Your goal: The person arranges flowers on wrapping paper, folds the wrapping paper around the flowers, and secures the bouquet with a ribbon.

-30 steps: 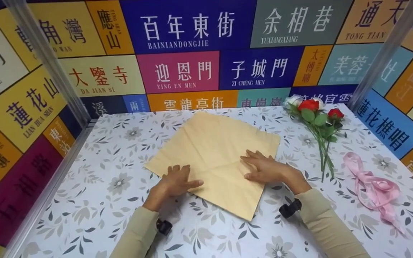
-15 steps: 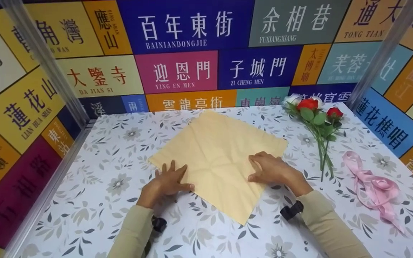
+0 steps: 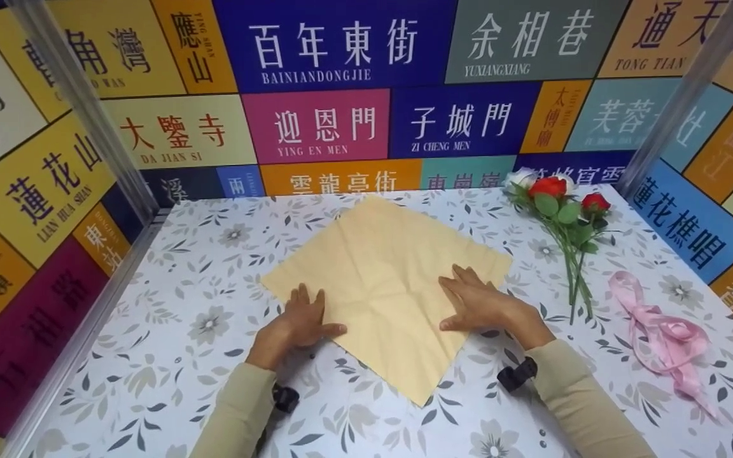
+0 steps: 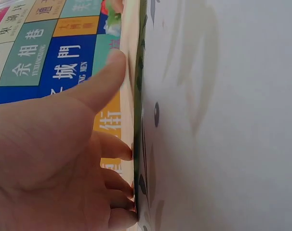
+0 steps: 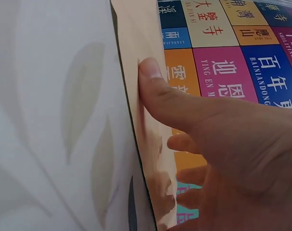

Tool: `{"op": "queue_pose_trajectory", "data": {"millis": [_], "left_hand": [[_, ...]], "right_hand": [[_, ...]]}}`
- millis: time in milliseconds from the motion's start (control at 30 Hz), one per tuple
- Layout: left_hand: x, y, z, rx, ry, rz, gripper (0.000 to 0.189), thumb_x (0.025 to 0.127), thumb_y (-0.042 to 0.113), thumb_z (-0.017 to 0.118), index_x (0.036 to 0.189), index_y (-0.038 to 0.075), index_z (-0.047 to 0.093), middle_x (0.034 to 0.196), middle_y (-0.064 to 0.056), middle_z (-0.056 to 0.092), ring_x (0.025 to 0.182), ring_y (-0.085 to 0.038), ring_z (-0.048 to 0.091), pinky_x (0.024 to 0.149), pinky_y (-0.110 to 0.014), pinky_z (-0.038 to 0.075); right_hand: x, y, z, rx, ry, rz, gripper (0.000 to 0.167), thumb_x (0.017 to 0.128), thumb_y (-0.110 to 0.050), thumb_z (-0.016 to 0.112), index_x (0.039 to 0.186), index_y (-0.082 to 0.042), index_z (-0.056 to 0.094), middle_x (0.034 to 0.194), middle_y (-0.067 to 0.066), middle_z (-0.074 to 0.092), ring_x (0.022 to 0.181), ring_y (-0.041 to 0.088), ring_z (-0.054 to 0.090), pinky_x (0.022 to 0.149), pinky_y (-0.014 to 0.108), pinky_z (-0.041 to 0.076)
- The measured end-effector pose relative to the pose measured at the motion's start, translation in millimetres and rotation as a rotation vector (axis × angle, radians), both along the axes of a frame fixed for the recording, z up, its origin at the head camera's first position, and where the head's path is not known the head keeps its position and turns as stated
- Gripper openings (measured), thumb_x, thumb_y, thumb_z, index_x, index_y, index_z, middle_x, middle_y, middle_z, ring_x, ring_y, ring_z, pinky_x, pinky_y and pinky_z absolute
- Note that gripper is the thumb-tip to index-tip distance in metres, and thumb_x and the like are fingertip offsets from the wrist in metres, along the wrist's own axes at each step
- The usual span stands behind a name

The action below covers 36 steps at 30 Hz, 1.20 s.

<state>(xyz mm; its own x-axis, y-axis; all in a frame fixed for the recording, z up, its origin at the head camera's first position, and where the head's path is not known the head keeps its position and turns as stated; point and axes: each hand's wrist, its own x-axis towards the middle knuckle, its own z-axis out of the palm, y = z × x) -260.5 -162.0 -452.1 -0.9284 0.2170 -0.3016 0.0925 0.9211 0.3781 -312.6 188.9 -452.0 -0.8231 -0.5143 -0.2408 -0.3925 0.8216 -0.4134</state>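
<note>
A square of pale yellow wrapping paper (image 3: 379,267), lightly creased, lies flat on the table with one corner pointing at the person. My left hand (image 3: 300,321) rests on its lower left edge, fingers spread and thumb (image 4: 114,67) set apart. On the lower right edge, my right hand (image 3: 481,302) touches the paper with spread fingers. Seen from the right wrist, the thumb (image 5: 153,79) presses on the paper while the other fingers hang over it. Neither hand pinches the sheet.
Artificial roses (image 3: 548,187), red and white with green stems, lie at the back right. A loosely tangled pink ribbon (image 3: 672,340) is near the right side. The table has a floral cloth (image 3: 207,324). Printed sign panels (image 3: 335,44) stand behind, with clear posts (image 3: 684,102) at the corners.
The paper has turned a little clockwise, its near corner shifting left and toward the person. My left hand has slid slightly left, and the right hand's fingers have spread again.
</note>
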Motion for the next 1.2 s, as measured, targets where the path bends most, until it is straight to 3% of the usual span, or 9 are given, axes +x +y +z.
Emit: {"op": "queue_pose_trajectory", "data": {"millis": [167, 333, 467, 633, 833, 933, 1033, 1200], "left_hand": [[-1.8, -2.0, 0.6, 0.031, -0.019, -0.009, 0.089, 0.096, 0.043, 0.063, 0.157, -0.005, 0.02, 0.16, -0.04, 0.0, 0.151, -0.055, 0.003, 0.122, -0.063, 0.017], [-4.5, -2.0, 4.4, -0.013, -0.065, 0.0, 0.091, 0.095, 0.043, 0.066, 0.158, -0.003, 0.018, 0.161, -0.038, 0.001, 0.152, -0.052, 0.004, 0.124, -0.059, 0.018], [-7.8, -3.6, 10.1, -0.051, -0.064, -0.005, 0.092, 0.091, 0.04, 0.072, 0.157, -0.003, 0.024, 0.161, -0.037, 0.012, 0.152, -0.05, 0.013, 0.121, -0.058, 0.026], [-10.3, -4.9, 12.0, -0.075, -0.018, -0.02, 0.091, 0.083, 0.037, 0.082, 0.152, -0.002, 0.037, 0.152, -0.033, 0.036, 0.144, -0.046, 0.033, 0.112, -0.055, 0.04], [-8.6, -4.8, 10.2, -0.088, -0.018, -0.003, 0.089, 0.082, 0.037, 0.082, 0.151, -0.001, 0.04, 0.148, -0.032, 0.039, 0.137, -0.044, 0.039, 0.107, -0.054, 0.044], [-7.8, -3.0, 10.6, -0.087, -0.027, 0.005, 0.09, 0.083, 0.038, 0.081, 0.153, 0.001, 0.037, 0.15, -0.033, 0.036, 0.14, -0.045, 0.037, 0.108, -0.056, 0.043], [-7.7, -1.3, 11.5, -0.087, -0.013, 0.002, 0.09, 0.082, 0.038, 0.081, 0.152, 0.0, 0.038, 0.149, -0.032, 0.037, 0.138, -0.044, 0.038, 0.108, -0.055, 0.044], [-8.5, 1.2, 13.3, -0.09, 0.007, 0.006, 0.088, 0.081, 0.037, 0.083, 0.15, 0.001, 0.043, 0.142, -0.029, 0.044, 0.122, -0.037, 0.046, 0.103, -0.05, 0.047]], "right_hand": [[-0.6, 2.1, 2.3, 0.039, -0.046, 0.011, 0.097, 0.091, -0.05, 0.068, 0.159, -0.002, 0.019, 0.165, 0.03, 0.004, 0.152, 0.052, 0.001, 0.115, 0.076, 0.006], [-1.5, 1.7, 2.7, 0.04, -0.064, 0.009, 0.097, 0.09, -0.049, 0.069, 0.159, -0.003, 0.019, 0.165, 0.03, 0.004, 0.151, 0.053, 0.003, 0.115, 0.076, 0.007], [-3.1, -1.0, 2.6, 0.031, -0.057, 0.01, 0.096, 0.089, -0.048, 0.07, 0.159, -0.004, 0.022, 0.165, 0.03, 0.006, 0.152, 0.052, 0.005, 0.117, 0.074, 0.008], [-2.4, -0.2, 3.2, 0.001, -0.019, -0.015, 0.085, 0.091, -0.043, 0.071, 0.156, -0.004, 0.033, 0.164, 0.029, 0.017, 0.15, 0.051, 0.017, 0.12, 0.065, 0.019], [-8.7, 9.7, 4.3, -0.081, 0.135, 0.003, 0.056, 0.096, -0.031, 0.066, 0.141, 0.002, 0.054, 0.152, 0.031, 0.042, 0.142, 0.05, 0.037, 0.116, 0.061, 0.032], [-12.4, 16.5, 6.1, -0.114, 0.204, -0.047, 0.045, 0.098, -0.024, 0.063, 0.135, 0.002, 0.06, 0.146, 0.029, 0.05, 0.138, 0.049, 0.043, 0.114, 0.059, 0.036], [-16.2, 25.7, 11.2, -0.135, 0.23, -0.14, 0.045, 0.098, -0.022, 0.062, 0.136, 0.002, 0.059, 0.145, 0.029, 0.05, 0.133, 0.049, 0.048, 0.111, 0.06, 0.039], [-22.9, 53.8, 20.1, -0.181, 0.239, -0.299, 0.046, 0.099, -0.02, 0.061, 0.14, 0.001, 0.055, 0.144, 0.031, 0.05, 0.132, 0.051, 0.048, 0.109, 0.063, 0.039]]}}
